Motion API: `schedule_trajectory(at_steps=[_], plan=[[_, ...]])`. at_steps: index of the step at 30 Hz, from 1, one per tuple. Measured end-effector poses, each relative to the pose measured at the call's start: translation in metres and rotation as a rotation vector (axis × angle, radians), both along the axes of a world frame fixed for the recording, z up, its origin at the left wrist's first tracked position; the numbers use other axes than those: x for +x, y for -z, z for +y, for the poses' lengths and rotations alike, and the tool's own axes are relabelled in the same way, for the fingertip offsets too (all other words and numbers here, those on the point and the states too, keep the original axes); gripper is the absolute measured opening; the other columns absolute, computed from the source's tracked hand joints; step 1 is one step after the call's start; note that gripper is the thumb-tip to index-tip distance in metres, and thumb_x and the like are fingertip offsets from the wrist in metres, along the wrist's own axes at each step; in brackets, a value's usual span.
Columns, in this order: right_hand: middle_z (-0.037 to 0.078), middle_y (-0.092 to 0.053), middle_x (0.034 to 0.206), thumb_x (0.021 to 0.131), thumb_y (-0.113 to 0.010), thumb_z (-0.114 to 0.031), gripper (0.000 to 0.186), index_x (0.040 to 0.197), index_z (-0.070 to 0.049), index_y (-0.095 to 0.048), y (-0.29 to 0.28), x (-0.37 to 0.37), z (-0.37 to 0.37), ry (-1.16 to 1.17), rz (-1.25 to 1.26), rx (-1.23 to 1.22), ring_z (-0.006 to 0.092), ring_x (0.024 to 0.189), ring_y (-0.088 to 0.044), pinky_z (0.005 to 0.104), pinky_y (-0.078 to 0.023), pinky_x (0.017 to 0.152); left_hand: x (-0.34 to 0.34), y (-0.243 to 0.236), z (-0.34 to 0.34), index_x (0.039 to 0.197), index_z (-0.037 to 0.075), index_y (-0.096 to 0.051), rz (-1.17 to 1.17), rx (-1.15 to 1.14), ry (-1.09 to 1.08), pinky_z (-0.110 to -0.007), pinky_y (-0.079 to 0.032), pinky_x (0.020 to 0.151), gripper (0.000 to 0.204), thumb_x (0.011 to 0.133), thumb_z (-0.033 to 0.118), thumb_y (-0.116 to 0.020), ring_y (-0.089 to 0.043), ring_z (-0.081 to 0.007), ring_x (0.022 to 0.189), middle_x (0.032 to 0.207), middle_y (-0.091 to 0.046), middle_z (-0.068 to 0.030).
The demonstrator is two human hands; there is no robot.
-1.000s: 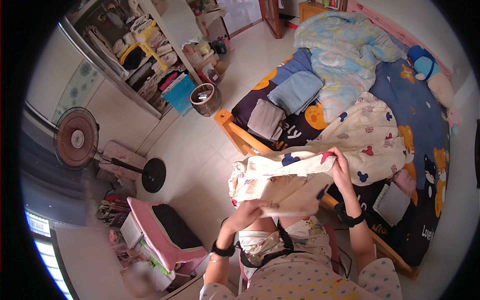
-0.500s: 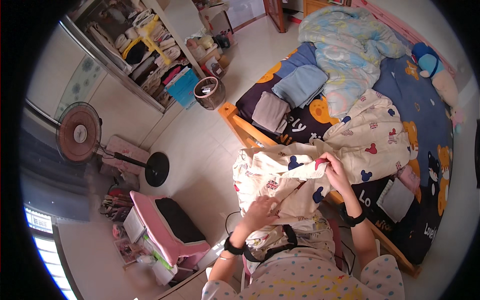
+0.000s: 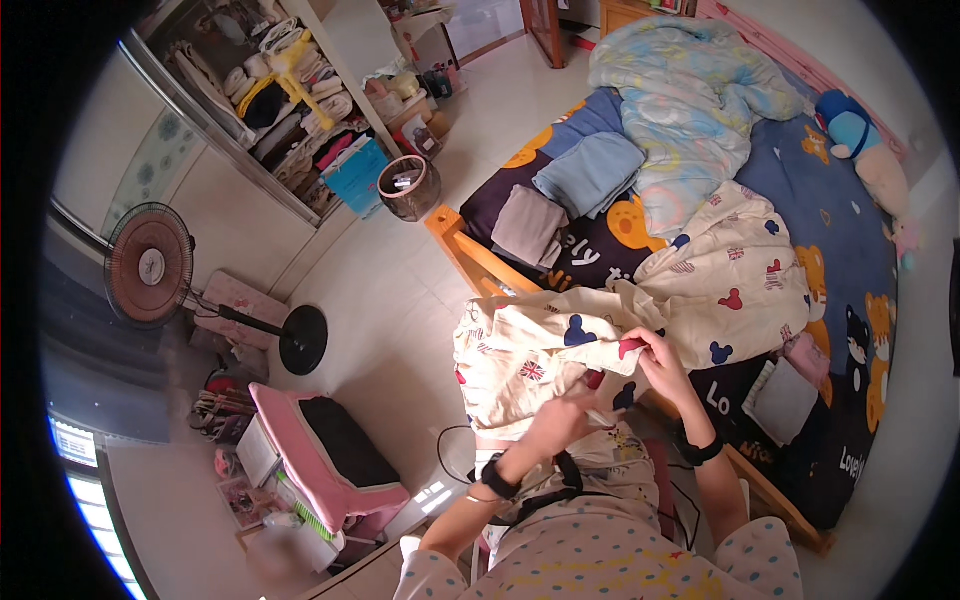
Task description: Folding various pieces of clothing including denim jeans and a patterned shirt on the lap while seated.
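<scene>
A cream bed cover [image 3: 530,345], printed with mouse-head shapes and flags, spreads over my lap and runs up onto the bed on the right. My right hand [image 3: 662,362] pinches its edge beside a red print, fingers closed on the fabric. Lower and to the left, my left hand [image 3: 562,425] lies over the cover's near part, fingers pointing right. Motion smears those fingertips, so I cannot make out whether they grip the cloth. Each wrist carries a black band.
The wooden-framed bed [image 3: 480,262] holds folded blue cloth [image 3: 590,170], folded mauve cloth [image 3: 528,225], a rumpled pale-blue quilt [image 3: 690,100] and a grey folded piece [image 3: 783,400]. Leftward stand a fan [image 3: 150,265], a pink-edged chair [image 3: 340,450] and a dark pot [image 3: 410,190].
My left hand has moved right and slightly down, toward my right hand. The right hand keeps its hold on the cover's edge. The whole view has shifted a little.
</scene>
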State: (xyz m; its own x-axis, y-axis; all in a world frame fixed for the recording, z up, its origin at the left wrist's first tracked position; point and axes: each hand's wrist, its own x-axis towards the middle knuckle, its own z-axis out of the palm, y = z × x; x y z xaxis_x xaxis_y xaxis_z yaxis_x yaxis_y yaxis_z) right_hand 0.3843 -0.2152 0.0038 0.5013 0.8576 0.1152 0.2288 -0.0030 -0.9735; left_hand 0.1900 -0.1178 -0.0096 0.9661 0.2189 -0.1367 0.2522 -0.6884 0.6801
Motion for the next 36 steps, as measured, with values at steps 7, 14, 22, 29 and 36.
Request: schedule_trajectory(at_steps=[7, 14, 22, 29, 36], plan=[[0.009, -0.055, 0.063, 0.083, -0.048, 0.0, 0.021, 0.101, 0.007, -0.056, 0.02, 0.015, -0.009, 0.118, -0.05, -0.16, 0.0074, 0.055, -0.049, 0.0244, -0.038, 0.049, -0.045, -0.101, 0.047, 0.079, -0.005, -0.055, -0.345, -0.348, -0.361, -0.032, -0.045, 0.06, 0.019, 0.066, -0.005, -0.041, -0.055, -0.0258, 0.059, 0.066, -0.054, -0.0169], [0.007, -0.06, 0.084, 0.088, -0.041, -0.001, 0.024, 0.108, 0.006, -0.052, 0.017, 0.027, -0.006, 0.243, -0.023, -0.072, 0.008, 0.072, -0.055, 0.0225, -0.044, 0.063, -0.084, -0.143, 0.057, 0.065, -0.003, -0.047, -0.431, -0.318, -0.391, -0.029, -0.037, 0.05, 0.008, 0.062, -0.003, -0.04, -0.047, -0.0217, 0.05, 0.055, -0.045, -0.011], [0.011, -0.062, 0.088, 0.084, -0.041, 0.001, 0.03, 0.111, 0.009, -0.05, 0.044, 0.039, -0.015, 0.287, -0.026, -0.103, 0.0106, 0.079, -0.057, 0.0242, -0.044, 0.07, -0.105, -0.144, 0.06, 0.099, -0.001, -0.058, -0.074, -0.415, 0.05, -0.035, -0.046, 0.074, 0.023, 0.077, 0.0, -0.054, -0.059, -0.0284, 0.083, 0.092, -0.061, -0.0146], [0.007, -0.061, 0.083, 0.087, -0.043, -0.001, 0.029, 0.113, 0.009, -0.05, 0.0, 0.01, -0.001, 0.228, 0.063, -0.04, 0.0074, 0.073, -0.054, 0.0219, -0.043, 0.064, -0.079, -0.098, 0.053, 0.121, 0.005, -0.047, 0.201, -0.578, 0.097, -0.033, -0.042, 0.088, 0.044, 0.081, 0.016, -0.063, -0.055, -0.0199, 0.098, 0.107, -0.057, -0.0105], [0.011, -0.062, 0.091, 0.079, -0.052, 0.002, 0.024, 0.101, 0.0, -0.059, -0.086, -0.062, 0.011, -0.417, -0.11, 0.063, 0.0195, 0.081, -0.06, 0.0274, -0.047, 0.071, -0.028, -0.099, 0.042, 0.133, 0.01, -0.031, -0.227, -0.057, -0.168, -0.037, -0.039, 0.093, 0.079, 0.068, 0.014, -0.074, -0.047, -0.0271, 0.109, 0.127, -0.04, -0.0108]])
